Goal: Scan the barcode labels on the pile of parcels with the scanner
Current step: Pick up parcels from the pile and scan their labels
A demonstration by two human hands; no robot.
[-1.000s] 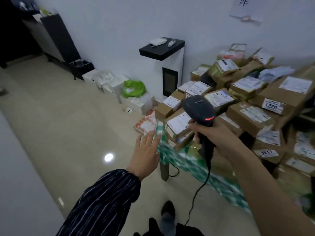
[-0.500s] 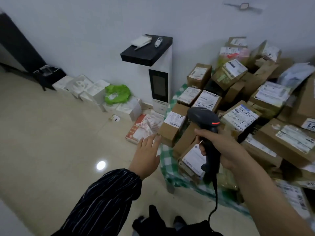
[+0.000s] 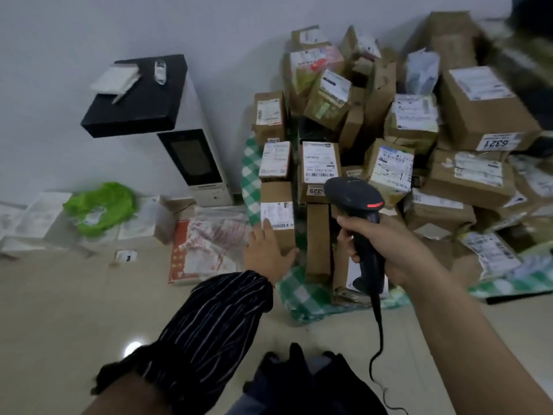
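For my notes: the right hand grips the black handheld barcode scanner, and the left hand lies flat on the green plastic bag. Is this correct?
Not quite: the head view shows the left hand lying flat on a brown cardboard parcel, not the green plastic bag. The right hand does grip the black handheld barcode scanner.

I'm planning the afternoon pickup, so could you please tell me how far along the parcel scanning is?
Done: nothing shows it; no scanned parcels are set apart. In hand: the right hand grips the scanner, its red light on, while the left hand lies flat on a small box at the near left, by its barcode label. Left: seemingly the whole pile of parcels, many labels showing.
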